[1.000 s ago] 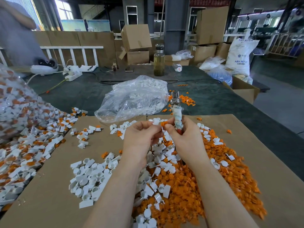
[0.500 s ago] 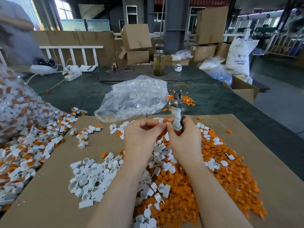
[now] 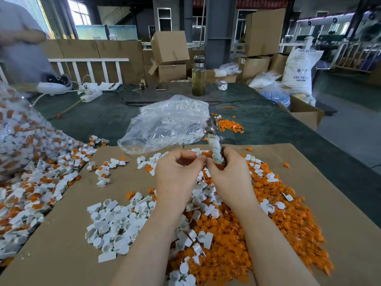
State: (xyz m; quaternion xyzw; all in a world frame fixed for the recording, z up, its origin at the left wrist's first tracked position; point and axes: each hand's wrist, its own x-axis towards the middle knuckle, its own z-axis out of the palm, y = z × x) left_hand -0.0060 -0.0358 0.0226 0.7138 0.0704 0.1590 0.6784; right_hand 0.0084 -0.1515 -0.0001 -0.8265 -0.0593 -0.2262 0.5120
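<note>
My right hand (image 3: 228, 172) grips a small hammer-like tool (image 3: 214, 143) by its cloth-wrapped handle, metal head pointing up and away. My left hand (image 3: 177, 172) pinches a small white and orange plastic piece (image 3: 203, 154) right against the right hand's fingers, above the heap. Below the hands lies a pile of white plastic caps (image 3: 115, 226) and a wider pile of orange plastic inserts (image 3: 288, 219), both on a brown cardboard sheet (image 3: 61, 254).
A clear bag of white parts (image 3: 167, 122) lies beyond the hands. Assembled white-orange pieces (image 3: 31, 182) are heaped at the left beside a full bag (image 3: 18, 131). A glass bottle (image 3: 198, 76), power strip (image 3: 90, 92) and cartons stand at the back. Another person (image 3: 18, 44) stands far left.
Both hands stay together over the heap with only slight shifts; the tool's head tilted a little. The person at far left moved an arm.
</note>
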